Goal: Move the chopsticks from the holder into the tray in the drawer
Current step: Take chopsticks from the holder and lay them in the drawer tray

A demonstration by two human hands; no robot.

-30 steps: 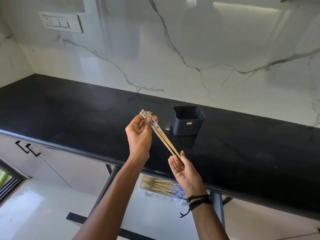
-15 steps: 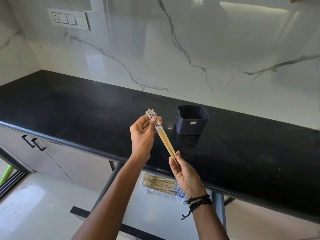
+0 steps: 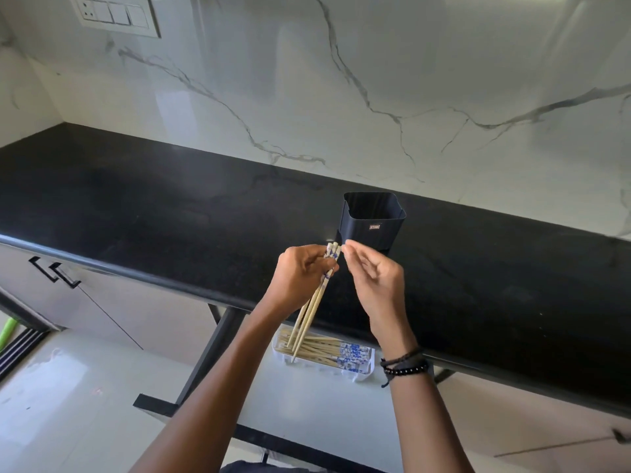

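Pinching chopsticks (image 3: 316, 295) between left fingers (image 3: 312, 257), tips down

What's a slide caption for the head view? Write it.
Left hand holds chopsticks above the tray; holder empty.

A black stone tabletop (image 3: 153, 213) runs the length of the wall, polished enough to catch faint reflections. Behind its far edge rises a white marble backsplash (image 3: 375, 80) veined in grey, glossy under the light. High toward the left end a white switch plate (image 3: 114, 13) is set into it, one socket beside a row of rockers. Below the near edge at the left, pale cabinet doors carry two black handles (image 3: 54, 273). The floor (image 3: 51, 387) is pale and shiny.
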